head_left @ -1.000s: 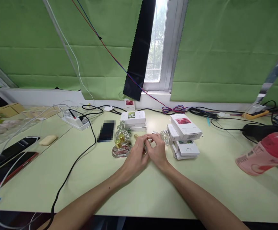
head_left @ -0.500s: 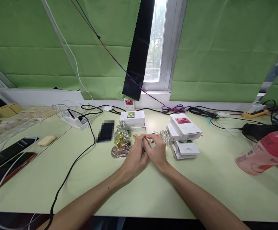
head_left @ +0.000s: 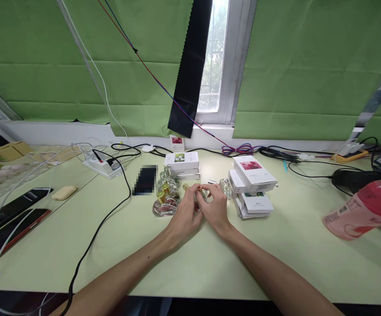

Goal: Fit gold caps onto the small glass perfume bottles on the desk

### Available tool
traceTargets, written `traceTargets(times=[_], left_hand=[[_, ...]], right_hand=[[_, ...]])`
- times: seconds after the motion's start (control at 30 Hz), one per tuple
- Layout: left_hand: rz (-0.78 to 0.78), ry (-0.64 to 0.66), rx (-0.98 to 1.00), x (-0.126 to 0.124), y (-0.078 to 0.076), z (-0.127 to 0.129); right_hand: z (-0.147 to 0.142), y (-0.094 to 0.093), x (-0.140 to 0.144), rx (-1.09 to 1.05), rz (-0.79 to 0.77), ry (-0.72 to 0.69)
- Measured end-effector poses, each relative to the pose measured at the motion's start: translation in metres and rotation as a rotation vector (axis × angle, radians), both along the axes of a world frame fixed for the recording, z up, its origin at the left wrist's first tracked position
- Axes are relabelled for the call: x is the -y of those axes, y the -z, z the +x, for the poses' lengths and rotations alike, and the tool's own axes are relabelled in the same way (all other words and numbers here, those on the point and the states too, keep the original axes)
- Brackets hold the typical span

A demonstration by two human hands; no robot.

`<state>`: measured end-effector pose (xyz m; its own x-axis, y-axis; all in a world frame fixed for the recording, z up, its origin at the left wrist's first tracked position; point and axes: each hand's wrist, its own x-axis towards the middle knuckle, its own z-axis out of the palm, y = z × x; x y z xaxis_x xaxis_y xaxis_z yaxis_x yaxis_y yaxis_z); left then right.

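My left hand and my right hand meet over the middle of the table, fingers closed around a small glass perfume bottle. A gold-coloured part shows at its top between my fingertips; most of its body is hidden. Just left of my left hand stands a row of perfume bottles with gold or greenish caps. Behind my fingers lies a loose gold cap. Another clear glass bottle is beyond my right hand, beside a pile of white boxes with flower pictures.
More white boxes are stacked at the back. To the left are a power strip, black and white cables, phones and an earbud case. A large pink drink bottle leans at the right. Bundled cables run along the wall.
Almost nothing differs. Both hands stay at the same spot with the perfume bottle between them; only a very slight shift of the fingertips shows.
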<state>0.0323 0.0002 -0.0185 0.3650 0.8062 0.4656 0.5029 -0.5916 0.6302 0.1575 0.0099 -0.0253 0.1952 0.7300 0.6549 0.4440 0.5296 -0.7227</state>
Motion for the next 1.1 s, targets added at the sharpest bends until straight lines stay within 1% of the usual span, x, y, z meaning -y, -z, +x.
traceTargets(times=[0.37, 0.57, 0.9, 1.1], left_hand=[[-0.015, -0.006, -0.008, 0.0026, -0.0016, 0.0017], [-0.002, 0.026, 0.011, 0.0038, -0.0037, 0.0021], [0.014, 0.025, -0.019, 0.0018, 0.0016, 0.0007], [0.03, 0.038, -0.044, 0.0031, -0.0021, -0.0006]], right_hand=[[0.001, 0.0001, -0.0012, -0.014, 0.002, -0.014], [0.0009, 0.0001, -0.0022, -0.012, 0.036, -0.03], [0.0022, 0.001, -0.0027, 0.021, 0.076, -0.045], [0.0018, 0.0003, -0.0025, 0.006, 0.066, -0.052]])
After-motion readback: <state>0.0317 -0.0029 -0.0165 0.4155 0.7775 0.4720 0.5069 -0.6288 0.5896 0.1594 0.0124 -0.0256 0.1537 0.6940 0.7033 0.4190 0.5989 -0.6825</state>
